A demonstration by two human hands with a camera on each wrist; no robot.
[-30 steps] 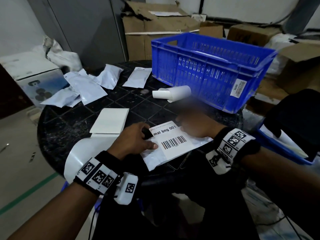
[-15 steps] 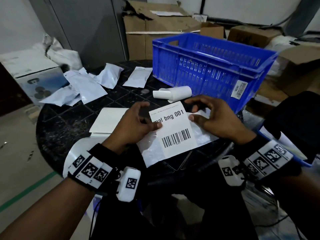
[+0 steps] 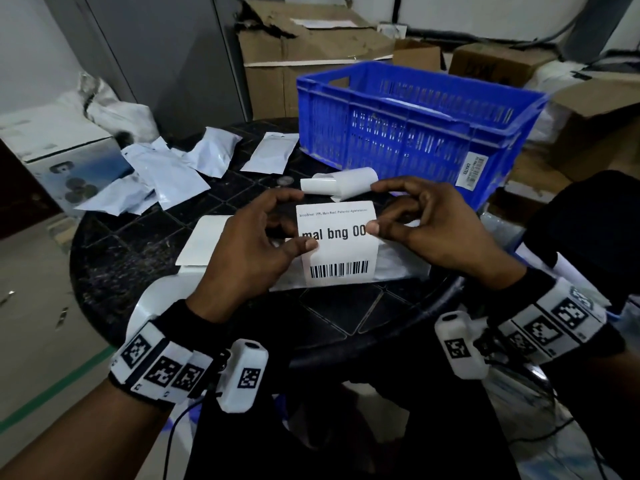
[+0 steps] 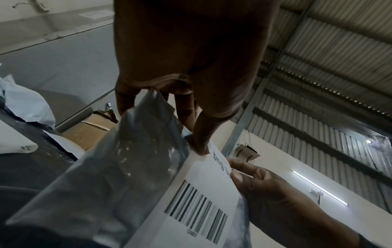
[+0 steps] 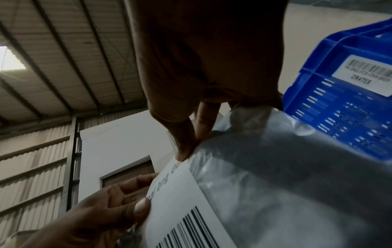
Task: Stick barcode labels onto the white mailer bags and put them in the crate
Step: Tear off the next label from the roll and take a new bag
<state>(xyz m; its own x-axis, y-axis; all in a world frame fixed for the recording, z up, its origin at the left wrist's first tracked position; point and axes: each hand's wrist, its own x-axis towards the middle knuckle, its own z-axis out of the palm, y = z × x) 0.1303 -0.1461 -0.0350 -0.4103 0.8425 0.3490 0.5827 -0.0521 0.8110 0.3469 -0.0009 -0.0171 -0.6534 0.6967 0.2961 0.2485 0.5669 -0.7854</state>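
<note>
Above dark table (image 3: 114, 271), I hold mailer bag (image 3: 398, 265) lifted, barcode label (image 3: 337, 247) on its front. Left hand (image 3: 249, 251) pinches label's left edge, thumb on top; right hand (image 3: 433, 233) pinches right edge, other fingers spread loose. Blue crate (image 3: 408, 133) just behind; spare bags (image 3: 166, 174) far left.

Torn cardboard boxes (image 3: 304, 46) behind round dark table (image 3: 114, 265); white printed box (image 3: 52, 150) far left.
</note>
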